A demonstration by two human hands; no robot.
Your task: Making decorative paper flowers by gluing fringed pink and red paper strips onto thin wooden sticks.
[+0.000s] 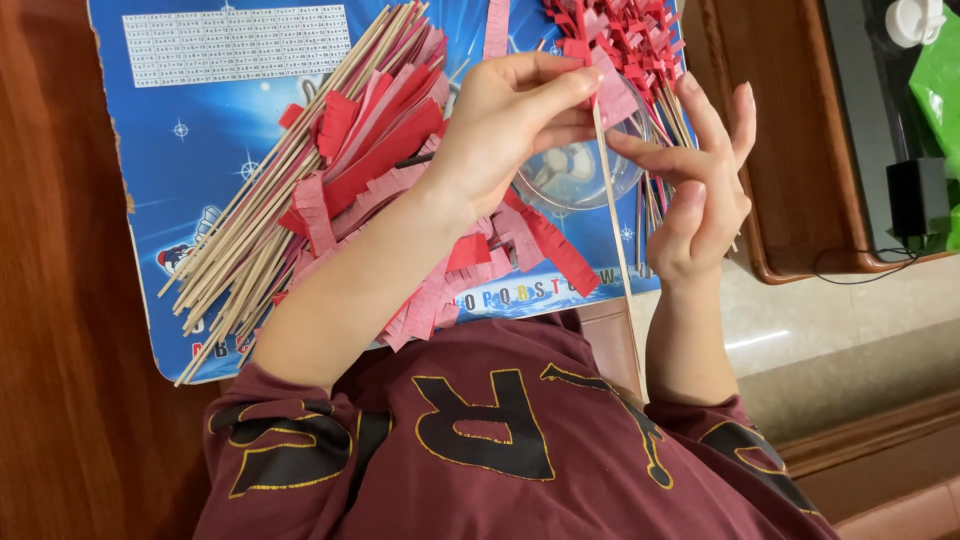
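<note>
A brown wooden tabletop (60, 300) is carrying one large blue printed board (190, 120), which is lying flat and reaching from the upper left toward the person's chest. On the board one loose bundle of bare wooden sticks (250, 230) is resting, too many to count, their long axes all running from lower left to upper right. Just beside and partly over them one heap of fringed red and pink paper strips (400, 160) is spreading toward the board's lower edge. At the top right one cluster of finished sticks with red paper tufts (620, 40) is lying, again too many to count, the tufted ends pointing up and away from the person. One clear round bowl (575, 175) is sitting under the hands, mostly hidden by them. One thin wooden stick (612, 220) is standing between the hands, its long axis nearly vertical in the view, the top end tipping slightly left and the bottom end pointing toward the person. The left hand (510, 125) is pinching one pink paper strip (612, 95) against the stick's top with thumb and fingers. The right hand (705, 190) is gripping the stick just below with its fingertips, the other fingers spreading loosely upward.
</note>
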